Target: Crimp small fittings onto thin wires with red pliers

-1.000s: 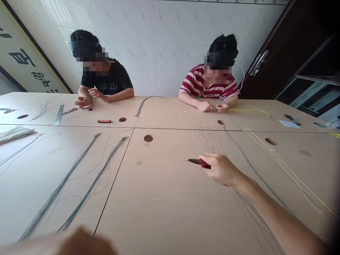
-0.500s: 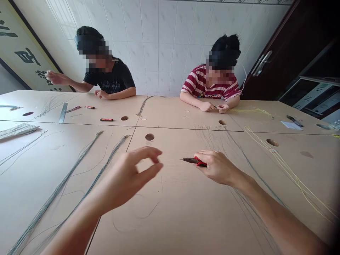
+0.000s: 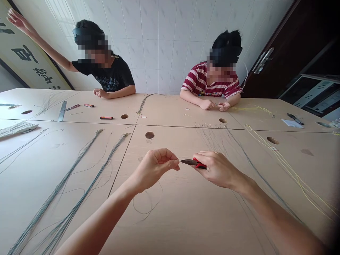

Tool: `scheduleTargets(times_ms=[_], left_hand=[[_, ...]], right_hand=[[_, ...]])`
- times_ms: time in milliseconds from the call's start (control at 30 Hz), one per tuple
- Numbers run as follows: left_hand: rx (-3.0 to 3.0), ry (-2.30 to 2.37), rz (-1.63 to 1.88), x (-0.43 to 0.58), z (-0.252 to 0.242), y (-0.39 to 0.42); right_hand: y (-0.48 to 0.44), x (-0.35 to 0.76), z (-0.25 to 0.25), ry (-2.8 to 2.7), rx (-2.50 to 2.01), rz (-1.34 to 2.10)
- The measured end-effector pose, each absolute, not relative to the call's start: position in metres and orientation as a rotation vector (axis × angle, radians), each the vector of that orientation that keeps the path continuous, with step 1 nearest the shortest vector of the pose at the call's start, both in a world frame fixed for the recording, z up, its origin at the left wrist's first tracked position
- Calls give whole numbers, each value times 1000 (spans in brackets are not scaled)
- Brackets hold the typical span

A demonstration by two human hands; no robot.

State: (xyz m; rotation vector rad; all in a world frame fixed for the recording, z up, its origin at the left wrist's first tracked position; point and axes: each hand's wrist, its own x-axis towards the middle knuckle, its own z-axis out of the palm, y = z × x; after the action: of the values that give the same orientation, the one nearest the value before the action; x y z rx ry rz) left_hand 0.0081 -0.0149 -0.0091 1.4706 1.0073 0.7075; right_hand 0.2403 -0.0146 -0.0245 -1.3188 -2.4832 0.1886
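My right hand [image 3: 219,169] is closed round red-handled pliers [image 3: 192,162], whose dark jaws point left over the wooden table [image 3: 186,212]. My left hand [image 3: 156,165] is pinched shut on a thin grey wire [image 3: 147,203], with its fingertips right at the jaw tips. The wire loops down onto the table below my left wrist.
Long bundles of grey wire [image 3: 79,180] lie to the left, more grey strands [image 3: 255,170] and yellow wires [image 3: 289,170] to the right. Two people sit across the table; one raises an arm [image 3: 39,39]. A ruler [image 3: 62,111], small tools and round table holes [image 3: 149,135] lie beyond.
My left hand came up from the lower left, closed into a pinch and moved right to the pliers' tip, bringing a wire. The person at far left raised an arm.
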Motion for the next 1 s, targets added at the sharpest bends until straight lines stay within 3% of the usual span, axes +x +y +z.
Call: scheduleTargets(times_ms=[300, 1000], left_hand=[[1575, 1076, 832, 13, 0, -17], [1696, 1105, 938, 23, -2, -23]], right_hand=[[-28, 225, -10, -1776, -1270, 944], [-29, 206, -4, -1629, -1207, 1061]])
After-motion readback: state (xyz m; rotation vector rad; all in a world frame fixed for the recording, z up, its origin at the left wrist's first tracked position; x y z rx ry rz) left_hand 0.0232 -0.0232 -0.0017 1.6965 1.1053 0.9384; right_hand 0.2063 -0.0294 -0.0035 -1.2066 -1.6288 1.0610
